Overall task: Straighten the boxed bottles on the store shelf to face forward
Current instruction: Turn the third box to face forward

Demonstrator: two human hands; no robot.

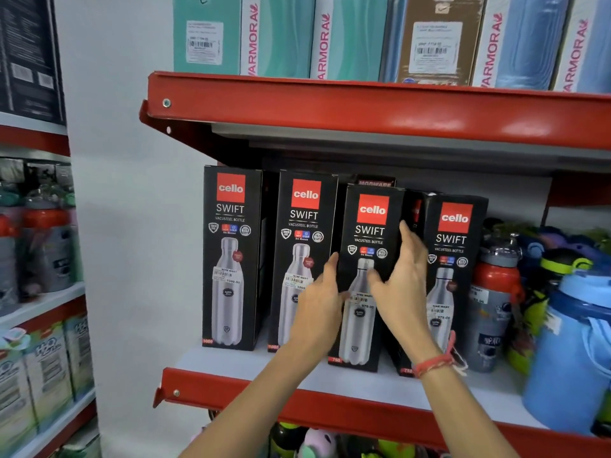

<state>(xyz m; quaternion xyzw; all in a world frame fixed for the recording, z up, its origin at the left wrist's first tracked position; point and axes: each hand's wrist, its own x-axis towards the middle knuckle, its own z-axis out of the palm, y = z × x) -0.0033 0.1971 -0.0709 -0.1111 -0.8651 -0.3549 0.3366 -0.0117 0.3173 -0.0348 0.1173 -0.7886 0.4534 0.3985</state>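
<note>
Several black Cello Swift bottle boxes stand in a row on the middle shelf. The third box sits further forward than the others, its front facing me. My left hand grips that box's left edge. My right hand holds its right side, fingers across the front, a red thread on the wrist. The leftmost box and the second box face forward. The fourth box stands just right of my right hand, partly hidden by it.
Loose grey, red and blue bottles crowd the shelf to the right of the boxes. A red shelf lip hangs above, with tall Varmora boxes on it. Another rack of bottles stands at left past a white wall.
</note>
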